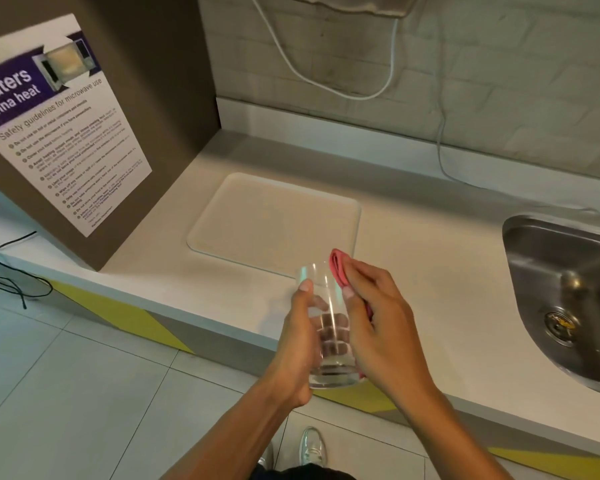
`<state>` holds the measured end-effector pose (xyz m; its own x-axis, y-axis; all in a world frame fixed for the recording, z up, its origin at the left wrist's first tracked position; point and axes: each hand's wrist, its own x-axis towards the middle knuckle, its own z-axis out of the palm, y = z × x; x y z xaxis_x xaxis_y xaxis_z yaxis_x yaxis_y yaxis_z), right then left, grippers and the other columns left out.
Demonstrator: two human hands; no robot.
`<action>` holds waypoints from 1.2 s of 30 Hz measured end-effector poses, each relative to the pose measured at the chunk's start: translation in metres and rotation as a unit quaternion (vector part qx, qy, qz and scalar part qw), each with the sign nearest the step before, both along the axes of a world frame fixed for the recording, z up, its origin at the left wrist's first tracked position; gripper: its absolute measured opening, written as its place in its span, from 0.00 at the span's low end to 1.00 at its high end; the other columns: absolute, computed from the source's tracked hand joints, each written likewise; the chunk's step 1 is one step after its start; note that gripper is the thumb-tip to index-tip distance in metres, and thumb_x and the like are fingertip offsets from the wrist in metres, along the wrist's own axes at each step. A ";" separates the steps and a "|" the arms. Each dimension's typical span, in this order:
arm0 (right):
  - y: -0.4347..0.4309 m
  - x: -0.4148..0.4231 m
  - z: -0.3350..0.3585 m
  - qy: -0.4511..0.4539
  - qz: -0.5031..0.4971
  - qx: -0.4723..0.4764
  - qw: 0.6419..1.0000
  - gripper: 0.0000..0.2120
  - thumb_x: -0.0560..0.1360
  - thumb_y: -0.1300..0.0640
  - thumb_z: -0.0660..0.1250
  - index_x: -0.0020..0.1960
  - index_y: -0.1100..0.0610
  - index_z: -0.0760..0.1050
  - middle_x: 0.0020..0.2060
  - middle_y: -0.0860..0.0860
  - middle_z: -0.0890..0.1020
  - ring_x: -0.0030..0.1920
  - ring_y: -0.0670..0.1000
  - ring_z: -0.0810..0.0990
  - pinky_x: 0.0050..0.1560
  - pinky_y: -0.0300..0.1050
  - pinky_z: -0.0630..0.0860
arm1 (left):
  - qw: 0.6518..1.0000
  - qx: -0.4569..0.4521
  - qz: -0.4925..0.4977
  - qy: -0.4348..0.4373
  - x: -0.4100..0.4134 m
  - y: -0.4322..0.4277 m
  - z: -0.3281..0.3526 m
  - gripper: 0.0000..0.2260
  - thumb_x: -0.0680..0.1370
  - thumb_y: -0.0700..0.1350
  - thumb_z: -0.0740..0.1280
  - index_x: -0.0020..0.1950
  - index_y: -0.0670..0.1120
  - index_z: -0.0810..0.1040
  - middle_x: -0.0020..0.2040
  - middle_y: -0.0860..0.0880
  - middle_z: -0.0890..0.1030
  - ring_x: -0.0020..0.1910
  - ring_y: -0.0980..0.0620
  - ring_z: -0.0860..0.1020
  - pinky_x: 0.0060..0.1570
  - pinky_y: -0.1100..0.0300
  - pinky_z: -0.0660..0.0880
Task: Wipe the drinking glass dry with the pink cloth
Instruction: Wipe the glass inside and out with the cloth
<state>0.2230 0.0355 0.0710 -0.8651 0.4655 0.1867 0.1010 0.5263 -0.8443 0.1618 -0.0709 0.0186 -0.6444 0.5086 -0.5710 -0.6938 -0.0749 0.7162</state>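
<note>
A clear drinking glass [328,306] is held upright in front of me, above the counter's front edge. My left hand [297,344] wraps around its left side, thumb near the rim and fingers showing through the glass. My right hand [381,320] presses a folded pink cloth [338,270] against the glass's right side. Most of the cloth is hidden behind my right palm; a fold sticks up past the rim and a bit shows near the base.
A pale tray [274,220] lies on the white counter [430,244] just beyond the glass. A steel sink [568,289] is at the right. A brown cabinet with a microwave safety poster [66,133] stands at the left. White cables [440,133] hang along the back wall.
</note>
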 end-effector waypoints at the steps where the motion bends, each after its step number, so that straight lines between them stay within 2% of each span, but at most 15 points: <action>1: -0.004 -0.001 0.000 0.001 0.012 0.015 1.000 0.24 0.84 0.61 0.61 0.76 0.43 0.69 0.69 0.39 0.72 0.69 0.36 0.71 0.70 0.33 0.68 | 1.000 0.016 0.005 -0.002 -0.002 0.000 0.000 0.34 0.77 0.74 0.62 0.56 0.42 0.81 0.51 0.30 0.87 0.47 0.37 0.87 0.45 0.43 0.86; 3: -0.015 0.009 -0.006 -0.012 0.049 0.056 0.997 0.28 0.83 0.63 0.63 0.78 0.42 0.66 0.72 0.41 0.69 0.74 0.39 0.67 0.73 0.32 0.64 | 0.999 0.033 0.020 0.008 -0.012 -0.002 0.001 0.33 0.76 0.74 0.62 0.53 0.46 0.86 0.49 0.34 0.87 0.47 0.38 0.87 0.44 0.46 0.85; 6: -0.021 0.033 -0.020 -0.005 0.089 0.074 0.993 0.30 0.81 0.66 0.65 0.78 0.43 0.67 0.71 0.41 0.70 0.73 0.43 0.68 0.72 0.34 0.66 | 0.999 0.011 0.031 0.032 -0.022 -0.007 0.000 0.40 0.78 0.75 0.58 0.61 0.40 0.85 0.54 0.32 0.87 0.54 0.34 0.86 0.55 0.39 0.84; 10: 0.005 0.005 -0.009 -0.013 0.008 -0.045 0.999 0.24 0.84 0.61 0.60 0.75 0.40 0.69 0.63 0.39 0.75 0.54 0.40 0.80 0.50 0.28 0.77 | 0.999 0.039 0.000 0.006 -0.009 -0.001 -0.001 0.30 0.77 0.72 0.60 0.49 0.48 0.86 0.42 0.39 0.87 0.39 0.41 0.87 0.38 0.47 0.85; 11: 0.007 -0.002 -0.005 -0.011 -0.008 -0.047 0.999 0.23 0.85 0.61 0.59 0.75 0.41 0.69 0.63 0.40 0.76 0.55 0.41 0.80 0.51 0.29 0.77 | 0.999 0.046 -0.004 0.000 -0.007 0.002 0.000 0.29 0.79 0.71 0.59 0.46 0.49 0.87 0.40 0.40 0.87 0.37 0.42 0.87 0.36 0.49 0.84; 13: 0.000 -0.002 -0.001 0.002 0.006 -0.026 1.000 0.25 0.84 0.63 0.59 0.77 0.43 0.69 0.66 0.42 0.74 0.60 0.42 0.79 0.57 0.32 0.77 | 0.998 0.057 0.007 -0.002 -0.012 0.004 0.005 0.30 0.79 0.70 0.59 0.53 0.44 0.83 0.40 0.40 0.87 0.36 0.43 0.87 0.35 0.51 0.84; 16: -0.020 0.027 -0.012 -0.001 0.071 0.031 0.997 0.27 0.82 0.63 0.62 0.77 0.44 0.67 0.71 0.40 0.70 0.71 0.43 0.71 0.69 0.39 0.73 | 0.999 0.049 0.020 0.011 -0.027 -0.001 0.012 0.41 0.80 0.72 0.58 0.68 0.34 0.77 0.51 0.33 0.84 0.47 0.37 0.85 0.50 0.44 0.84; 17: -0.019 0.032 -0.014 0.000 0.077 0.025 0.997 0.27 0.82 0.63 0.62 0.77 0.44 0.68 0.70 0.39 0.70 0.71 0.44 0.72 0.68 0.43 0.75 | 0.999 0.039 0.018 0.017 -0.028 -0.003 0.010 0.42 0.79 0.72 0.58 0.69 0.34 0.77 0.52 0.33 0.84 0.49 0.36 0.85 0.51 0.42 0.83; 19: -0.007 0.021 -0.012 -0.005 0.045 -0.027 0.999 0.25 0.83 0.63 0.61 0.75 0.43 0.70 0.67 0.37 0.73 0.65 0.42 0.76 0.63 0.47 0.80 | 1.000 0.023 0.003 0.018 -0.021 -0.004 0.006 0.37 0.77 0.72 0.60 0.64 0.39 0.77 0.49 0.35 0.86 0.45 0.37 0.86 0.43 0.43 0.85; 22: 0.004 -0.003 -0.003 -0.006 -0.015 -0.045 0.999 0.23 0.84 0.62 0.60 0.75 0.44 0.71 0.65 0.40 0.75 0.64 0.40 0.76 0.65 0.44 0.77 | 0.999 0.041 -0.022 -0.008 -0.008 -0.001 0.005 0.34 0.76 0.73 0.63 0.62 0.43 0.76 0.44 0.38 0.87 0.40 0.40 0.88 0.37 0.46 0.84; 25: -0.012 0.013 -0.006 0.007 0.042 0.008 0.999 0.27 0.83 0.66 0.62 0.77 0.43 0.68 0.69 0.41 0.71 0.68 0.40 0.73 0.64 0.35 0.76 | 0.998 0.067 -0.001 0.006 -0.017 -0.003 0.006 0.35 0.78 0.71 0.62 0.63 0.40 0.76 0.47 0.34 0.87 0.43 0.40 0.88 0.41 0.46 0.85; 27: -0.019 0.033 -0.013 0.001 0.073 0.003 0.997 0.28 0.82 0.66 0.62 0.77 0.43 0.68 0.70 0.39 0.70 0.70 0.43 0.72 0.64 0.39 0.78 | 0.998 0.062 0.000 0.023 -0.023 -0.007 0.005 0.38 0.79 0.71 0.60 0.67 0.37 0.76 0.54 0.27 0.84 0.47 0.37 0.87 0.48 0.42 0.85; 30: -0.005 0.019 -0.011 -0.006 0.023 -0.055 0.998 0.24 0.84 0.62 0.61 0.74 0.39 0.70 0.65 0.35 0.73 0.60 0.42 0.79 0.56 0.37 0.81 | 0.999 0.025 -0.027 0.018 -0.014 -0.008 0.000 0.37 0.77 0.73 0.61 0.65 0.41 0.76 0.49 0.34 0.87 0.43 0.40 0.87 0.42 0.46 0.85; 33: 0.003 -0.002 -0.001 0.000 -0.016 -0.054 0.998 0.23 0.84 0.62 0.60 0.75 0.44 0.71 0.68 0.41 0.74 0.60 0.41 0.79 0.59 0.39 0.80 | 0.998 0.045 -0.038 -0.007 -0.006 -0.002 0.001 0.34 0.78 0.72 0.60 0.63 0.43 0.76 0.45 0.38 0.88 0.42 0.40 0.88 0.40 0.47 0.85; 36: -0.014 0.019 -0.009 -0.011 0.048 0.008 0.999 0.28 0.82 0.65 0.62 0.77 0.42 0.68 0.72 0.40 0.69 0.68 0.43 0.74 0.67 0.41 0.75 | 0.998 0.067 -0.013 0.005 -0.015 -0.001 0.003 0.38 0.80 0.71 0.59 0.69 0.38 0.75 0.53 0.32 0.85 0.46 0.37 0.86 0.47 0.43 0.85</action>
